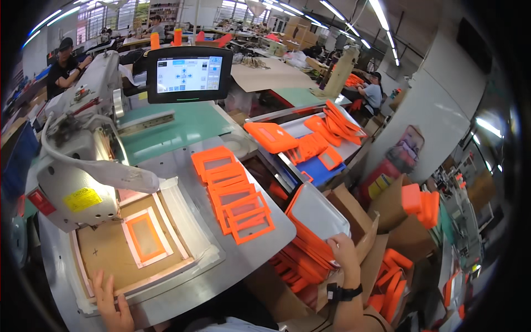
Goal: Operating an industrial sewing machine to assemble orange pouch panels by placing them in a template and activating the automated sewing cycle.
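Note:
My left hand (113,303) rests with fingers apart on the front-left edge of a brown sewing jig (108,252), which holds an orange-bordered mesh window (143,237) in a white frame. The industrial sewing machine head (77,191) stands over the jig's back left. My right hand (344,254) grips the near edge of a grey-faced orange panel (318,213) on top of a stack at the lower right. Between my hands, several orange mesh frames (246,227) lie overlapped on the steel table (182,293).
A control screen (187,74) stands behind the table. Orange pieces (271,135) lie on the side bench; cardboard boxes of orange parts (409,246) are at the right. Co-workers sit at back left (61,77) and back right (371,94). A white wall (420,105) rises at the right.

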### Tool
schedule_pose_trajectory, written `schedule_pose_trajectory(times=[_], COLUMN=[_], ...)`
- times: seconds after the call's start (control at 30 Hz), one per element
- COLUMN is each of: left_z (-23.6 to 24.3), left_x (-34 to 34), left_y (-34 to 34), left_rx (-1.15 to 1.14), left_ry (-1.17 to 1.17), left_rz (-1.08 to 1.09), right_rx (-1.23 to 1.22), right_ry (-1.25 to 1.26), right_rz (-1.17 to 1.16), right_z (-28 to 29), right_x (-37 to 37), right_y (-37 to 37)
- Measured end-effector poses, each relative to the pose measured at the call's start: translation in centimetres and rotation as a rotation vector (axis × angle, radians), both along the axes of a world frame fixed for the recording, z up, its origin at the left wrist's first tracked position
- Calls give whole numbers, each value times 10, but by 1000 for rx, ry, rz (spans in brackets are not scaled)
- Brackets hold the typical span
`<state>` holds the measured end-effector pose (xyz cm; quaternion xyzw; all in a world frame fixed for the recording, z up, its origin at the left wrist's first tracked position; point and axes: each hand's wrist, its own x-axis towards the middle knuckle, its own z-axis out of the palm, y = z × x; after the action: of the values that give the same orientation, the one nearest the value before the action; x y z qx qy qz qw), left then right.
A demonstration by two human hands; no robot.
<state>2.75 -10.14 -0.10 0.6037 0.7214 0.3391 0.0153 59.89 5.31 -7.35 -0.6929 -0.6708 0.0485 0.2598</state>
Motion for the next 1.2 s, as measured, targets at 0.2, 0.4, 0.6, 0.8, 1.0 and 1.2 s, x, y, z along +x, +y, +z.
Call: schedule_pose_trajectory(times=[0.2, 0.4, 0.6, 0.8, 1.0, 1.2], left_z=[-1, -15, -14, -3, 38, 98], left_x=[-3, -7, -10, 0, 17, 37], left_y=[-7, -4, -10, 1, -33, -65], left_rx=[-5, 23, 56, 83, 234, 435], left_ry=[39, 34, 62, -125, -92, -72], left_rz=[24, 21, 44, 19, 17, -320], right_rx=[-42, 357, 402, 492, 173, 170], right_ry=[188, 291, 941, 601, 426, -151], right_rz=[120, -90, 103, 284, 747, 1228], right_z=[19, 57, 133, 179, 235, 272], right_x=[-26, -12, -3, -28, -153, -234], right_y=[5, 6, 11, -40, -58, -53])
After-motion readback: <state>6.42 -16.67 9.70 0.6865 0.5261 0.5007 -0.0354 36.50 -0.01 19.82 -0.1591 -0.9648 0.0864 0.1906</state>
